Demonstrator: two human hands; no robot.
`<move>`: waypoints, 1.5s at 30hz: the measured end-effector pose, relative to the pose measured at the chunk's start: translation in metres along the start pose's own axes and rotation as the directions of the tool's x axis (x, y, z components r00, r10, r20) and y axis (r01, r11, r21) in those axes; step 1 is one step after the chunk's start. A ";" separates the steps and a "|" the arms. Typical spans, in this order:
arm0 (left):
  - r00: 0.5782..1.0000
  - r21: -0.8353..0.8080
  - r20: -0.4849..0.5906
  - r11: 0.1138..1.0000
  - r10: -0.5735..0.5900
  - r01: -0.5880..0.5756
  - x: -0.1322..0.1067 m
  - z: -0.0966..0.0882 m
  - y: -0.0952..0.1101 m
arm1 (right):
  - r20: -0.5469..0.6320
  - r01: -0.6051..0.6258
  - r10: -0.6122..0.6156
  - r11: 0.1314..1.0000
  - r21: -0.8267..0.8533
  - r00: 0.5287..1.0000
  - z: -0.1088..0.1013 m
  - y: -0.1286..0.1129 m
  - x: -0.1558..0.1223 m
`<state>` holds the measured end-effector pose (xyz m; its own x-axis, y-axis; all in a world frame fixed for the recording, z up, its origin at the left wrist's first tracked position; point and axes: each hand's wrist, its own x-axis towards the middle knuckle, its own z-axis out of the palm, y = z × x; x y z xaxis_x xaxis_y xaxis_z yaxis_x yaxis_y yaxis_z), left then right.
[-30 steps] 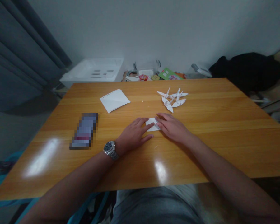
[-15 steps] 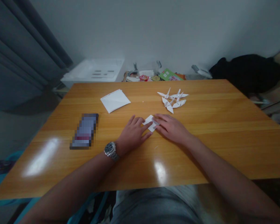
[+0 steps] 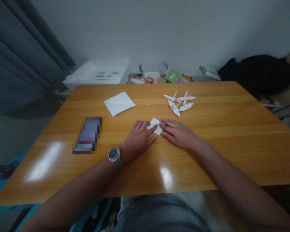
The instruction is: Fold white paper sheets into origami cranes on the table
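Observation:
A small folded square of white paper lies on the table, one corner pointing away from me. My left hand, with a metal watch on its wrist, reaches in from the left. Its index finger is stretched across the paper and its thumb is apart from it, below. From the other side, my right hand lies with its fingers extended over the paper's right edge, which they partly hide. Neither hand lifts the paper off the wood. Several folded paper cranes stand close together beyond my right hand.
White paper sheets with a perforated edge lie at the back left. A pixelated phone-like object rests left of my left arm on the wooden table. Behind the table are a white plastic tub and a green packet or booklet.
My right fingers have shifted slightly on the paper, and its upper face now looks flatter, with less of a raised flap. My left hand has hardly moved.

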<state>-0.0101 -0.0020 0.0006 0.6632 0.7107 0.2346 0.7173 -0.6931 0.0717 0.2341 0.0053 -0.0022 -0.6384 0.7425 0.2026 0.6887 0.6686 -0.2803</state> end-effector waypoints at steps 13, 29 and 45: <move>0.993 -0.134 0.085 0.989 0.081 -0.069 -0.003 -0.004 -0.007 | 0.020 0.011 -0.011 0.999 0.036 1.000 0.001 0.005 -0.001; 0.987 -0.123 0.111 0.987 0.115 -0.101 -0.004 -0.006 -0.011 | 0.005 -0.046 0.046 0.994 0.102 0.999 -0.003 0.008 -0.004; 0.995 -0.130 0.079 0.990 0.064 -0.053 -0.003 -0.008 -0.012 | -0.036 0.006 -0.003 0.996 0.088 0.999 -0.006 0.006 -0.003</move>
<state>-0.0220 0.0030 0.0071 0.7224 0.6725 0.1611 0.6472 -0.7396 0.1849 0.2421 0.0075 0.0011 -0.6277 0.7415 0.2368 0.6519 0.6670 -0.3606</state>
